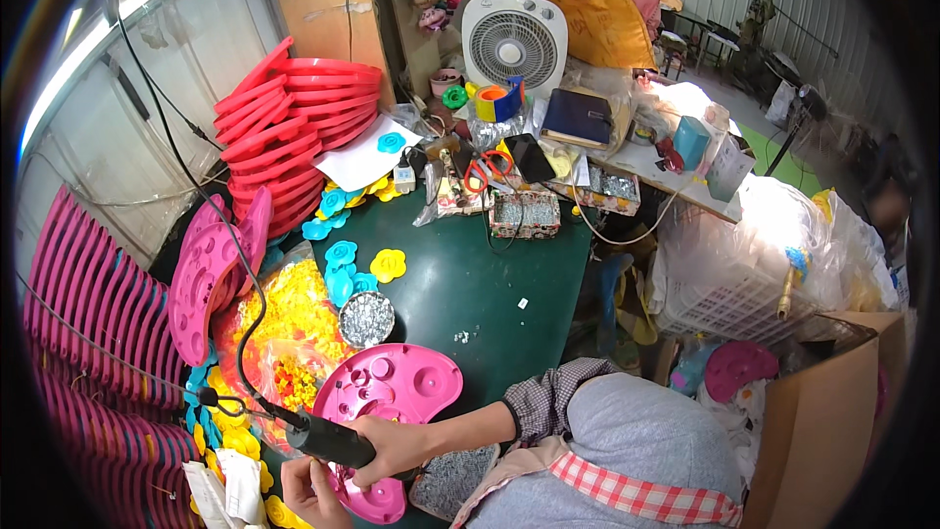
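My right hand (394, 445) is wrapped round a black corded electric screwdriver (331, 439), whose cable runs up to the left. The tool is held over a pink, curved plastic part (421, 387) with round hollows and raised rings. Its tip is hidden from view. Beside the tool, at the lower edge, my left hand (313, 498) has its thumb and fingers pressed together. Whatever they pinch is too small to make out. A round bowl of small metal pieces (367, 319), probably screws, stands just beyond the pink part.
Pink parts are stacked at left (98, 304), with red ones (294, 127) behind. Yellow and orange small pieces (299, 309) lie in plastic bags. Blue flower-shaped pieces (341, 255) are scattered nearby. A fan (513, 44) stands at the back; a cardboard box (832, 402) is at right.
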Action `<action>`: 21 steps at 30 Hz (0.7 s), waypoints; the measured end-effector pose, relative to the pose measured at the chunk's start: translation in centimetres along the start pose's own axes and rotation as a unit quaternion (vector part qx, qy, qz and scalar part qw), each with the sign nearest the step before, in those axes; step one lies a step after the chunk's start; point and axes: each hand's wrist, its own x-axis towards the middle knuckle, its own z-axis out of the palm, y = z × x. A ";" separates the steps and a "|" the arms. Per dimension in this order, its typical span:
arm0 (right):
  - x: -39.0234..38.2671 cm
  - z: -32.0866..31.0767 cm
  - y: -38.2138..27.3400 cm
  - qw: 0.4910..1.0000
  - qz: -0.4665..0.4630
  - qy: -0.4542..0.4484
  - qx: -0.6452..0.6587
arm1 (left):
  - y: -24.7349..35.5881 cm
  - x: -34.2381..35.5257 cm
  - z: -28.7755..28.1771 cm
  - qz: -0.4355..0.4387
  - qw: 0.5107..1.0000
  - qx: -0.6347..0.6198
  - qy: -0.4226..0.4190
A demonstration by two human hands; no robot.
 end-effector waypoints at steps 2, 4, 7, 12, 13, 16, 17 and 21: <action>0.2 0.0 -0.3 1.000 0.010 0.007 -0.022 | 0.2 0.1 0.1 -0.021 0.999 -0.026 0.012; -0.1 -1.0 -1.2 0.998 0.046 0.015 -0.038 | -0.1 1.2 0.1 -0.018 1.000 0.005 -0.013; -0.3 -2.0 -2.3 0.997 0.050 0.040 -0.036 | -0.1 1.9 0.8 0.001 1.000 0.001 0.004; -0.5 -3.6 -2.4 0.998 0.034 0.043 0.017 | -2.0 1.0 -0.2 -0.078 0.997 -0.028 0.011; -0.2 -3.9 -2.7 0.999 0.027 0.025 0.039 | -2.0 0.7 -0.5 -0.092 0.995 -0.046 0.019; 0.3 -3.3 -2.7 0.994 0.031 -0.005 0.101 | -1.0 0.9 0.2 -0.093 0.991 -0.100 0.013; 0.3 -3.4 -2.7 0.994 0.038 -0.015 0.098 | -0.5 1.1 0.4 -0.095 0.991 -0.097 -0.007; -0.1 -3.5 -2.1 0.995 0.055 -0.028 0.081 | 0.4 1.2 1.0 -0.095 0.993 -0.060 -0.022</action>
